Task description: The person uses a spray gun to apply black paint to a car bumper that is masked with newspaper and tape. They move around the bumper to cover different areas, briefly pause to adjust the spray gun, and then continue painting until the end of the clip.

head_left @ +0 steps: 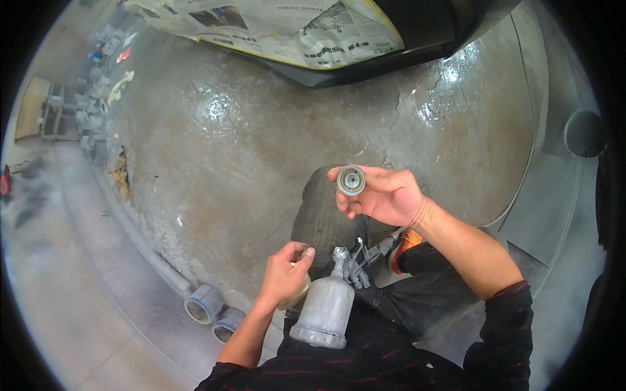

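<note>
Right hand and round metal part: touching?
Touching. The head view shows the right hand holding the round metal part by its rim, with no gap between.

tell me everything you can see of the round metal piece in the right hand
The round metal piece is silvery grey, with a thick rim, brownish inner rings and a small central detail too fine to make out. Its ringed face is turned toward the camera. The right hand holds it by its edge, over a dark-trousered leg.
</note>
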